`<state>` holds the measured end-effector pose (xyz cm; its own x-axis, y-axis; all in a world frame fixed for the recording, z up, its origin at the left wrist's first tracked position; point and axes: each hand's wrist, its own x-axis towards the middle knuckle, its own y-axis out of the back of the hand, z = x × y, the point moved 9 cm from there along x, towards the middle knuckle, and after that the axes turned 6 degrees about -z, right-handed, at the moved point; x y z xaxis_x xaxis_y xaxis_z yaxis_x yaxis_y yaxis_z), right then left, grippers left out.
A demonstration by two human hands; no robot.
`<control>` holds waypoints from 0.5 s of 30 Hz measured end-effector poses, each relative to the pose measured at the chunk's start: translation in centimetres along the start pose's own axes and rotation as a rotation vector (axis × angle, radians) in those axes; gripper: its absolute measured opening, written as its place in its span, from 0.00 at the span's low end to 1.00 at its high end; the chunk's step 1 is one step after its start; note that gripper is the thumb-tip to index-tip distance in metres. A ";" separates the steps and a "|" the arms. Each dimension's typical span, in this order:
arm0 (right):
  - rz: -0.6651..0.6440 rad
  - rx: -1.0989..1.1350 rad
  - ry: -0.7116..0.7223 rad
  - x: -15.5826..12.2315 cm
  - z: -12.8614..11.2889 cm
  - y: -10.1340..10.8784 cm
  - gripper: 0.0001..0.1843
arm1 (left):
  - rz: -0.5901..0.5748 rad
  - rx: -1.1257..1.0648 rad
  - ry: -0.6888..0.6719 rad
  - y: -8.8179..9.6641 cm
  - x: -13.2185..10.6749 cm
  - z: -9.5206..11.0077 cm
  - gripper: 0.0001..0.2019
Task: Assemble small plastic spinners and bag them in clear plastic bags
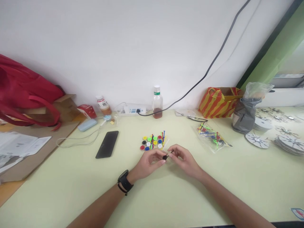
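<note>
Pale-green tabletop (83, 183) lies beneath. Our left hand (146, 163) pinches a black disc (164, 157) (between the fingertips (162, 162)); our right hand (186, 161) clamps a black stick (169, 154).

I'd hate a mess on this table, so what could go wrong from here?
The small black disc in the left hand and thin black stick in the right hand could slip from a fingertip grip. The loose coloured discs lie just beyond the hands, so a knock might scatter them. The cable passes in front of the bottle, so a tug might topple it.
</note>
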<state>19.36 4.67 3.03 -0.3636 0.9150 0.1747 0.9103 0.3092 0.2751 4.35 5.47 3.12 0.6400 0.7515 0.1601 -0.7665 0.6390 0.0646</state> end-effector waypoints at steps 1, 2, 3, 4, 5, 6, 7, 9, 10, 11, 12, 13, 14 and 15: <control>0.017 0.005 0.001 0.0 0.0 0.2 0.16 | 0.000 -0.037 0.018 0.0 0.0 -0.1 0.12; 0.040 0.005 0.007 0.0 0.0 0.4 0.17 | 0.008 -0.063 0.038 0.2 0.0 -0.3 0.12; 0.070 -0.005 0.018 -0.1 -0.1 0.8 0.18 | 0.022 -0.079 0.056 0.4 0.1 -0.6 0.12; 0.100 -0.027 0.034 -0.2 -0.2 1.1 0.19 | 0.045 -0.088 0.071 0.7 0.1 -0.8 0.13; 0.125 -0.059 0.055 -0.3 -0.4 1.3 0.20 | 0.073 -0.095 0.086 1.0 0.2 -1.2 0.14; 0.140 -0.097 0.079 -0.4 -0.6 1.5 0.20 | 0.106 -0.104 0.099 1.4 0.2 -1.5 0.15; 0.143 -0.136 0.103 -0.5 -0.8 1.5 0.20 | 0.135 -0.117 0.112 1.8 0.3 -1.8 0.16; 0.124 -0.197 0.150 -0.7 -1.0 1.2 0.22 | 0.178 -0.140 0.134 2.3 0.3 -2.4 0.17; 0.109 -0.217 0.168 -0.9 -1.1 1.0 0.24 | 0.186 -0.148 0.139 2.4 0.3 -2.6 0.18; 0.096 -0.230 0.182 -1.0 -1.1 0.8 0.27 | 0.190 -0.156 0.138 2.5 0.4 -2.7 0.18; 0.086 -0.239 0.192 -1.2 -1.1 0.6 0.30 | 0.190 -0.160 0.139 2.5 0.4 -2.7 0.18; 0.080 -0.244 0.198 -1.3 -1.1 0.5 0.31 | 0.187 -0.159 0.143 2.5 0.4 -2.8 0.18; 0.072 -0.247 0.200 -1.3 -1.1 0.3 0.32 | 0.185 -0.156 0.149 2.5 0.4 -2.8 0.19; 0.054 -0.250 0.194 -1.3 -1.1 0.2 0.28 | 0.182 -0.151 0.156 2.4 0.4 -2.8 0.18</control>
<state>19.80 3.26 3.85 -0.3694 0.8542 0.3659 0.8611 0.1666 0.4804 2.89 7.78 0.62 0.5016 0.8651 0.0011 -0.8607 0.4992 -0.1004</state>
